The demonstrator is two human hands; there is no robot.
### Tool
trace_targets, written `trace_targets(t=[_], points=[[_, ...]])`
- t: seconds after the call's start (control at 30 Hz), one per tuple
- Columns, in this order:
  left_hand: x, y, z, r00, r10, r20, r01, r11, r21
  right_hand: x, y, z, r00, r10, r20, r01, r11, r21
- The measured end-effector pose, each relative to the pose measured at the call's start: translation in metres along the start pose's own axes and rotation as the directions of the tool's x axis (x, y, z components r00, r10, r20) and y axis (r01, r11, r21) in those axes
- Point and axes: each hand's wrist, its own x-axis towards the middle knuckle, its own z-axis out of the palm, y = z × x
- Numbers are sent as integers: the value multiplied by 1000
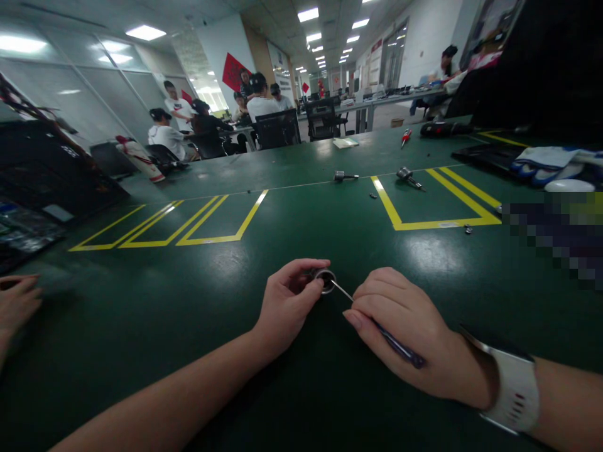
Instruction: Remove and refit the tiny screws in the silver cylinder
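Observation:
Between the thumb and fingers of my left hand [289, 301] is a small round metal ring-shaped part [326, 274], its dark hollow turned toward me. My right hand [400, 320] is closed around a small screwdriver [400, 346] with a dark handle. The thin shaft points up and left, and its tip meets the ring's opening; whether it touches the inside I cannot tell. Both hands are just above the green table [211, 295]. A watch with a pale band [518, 392] is on my right wrist.
Two metal tool-like parts [346, 176] [409, 177] lie farther back, the right one inside a yellow tape outline [400, 226]. Small metal bits [468, 230] lie nearby. A red screwdriver [406, 137] and gloves [546, 164] are behind. Another person's hand [19, 304] rests at left.

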Motion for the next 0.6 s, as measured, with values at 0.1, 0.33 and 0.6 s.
trace_targets(t=[0.1,0.33,0.6], points=[[0,0,0,1000,-9,-4,9,1000,-5,0,0,0,1000,-1,-4,1,1000,1],[1,0,-1,1000,-10,-15,10,1000,17,-1,-3,-1,1000,3,6,-3,1000,27],[-2,-1,-1,999,47,-13,-46,996,76,-3,-2,-3,1000,-13,-13,13,1000,21]])
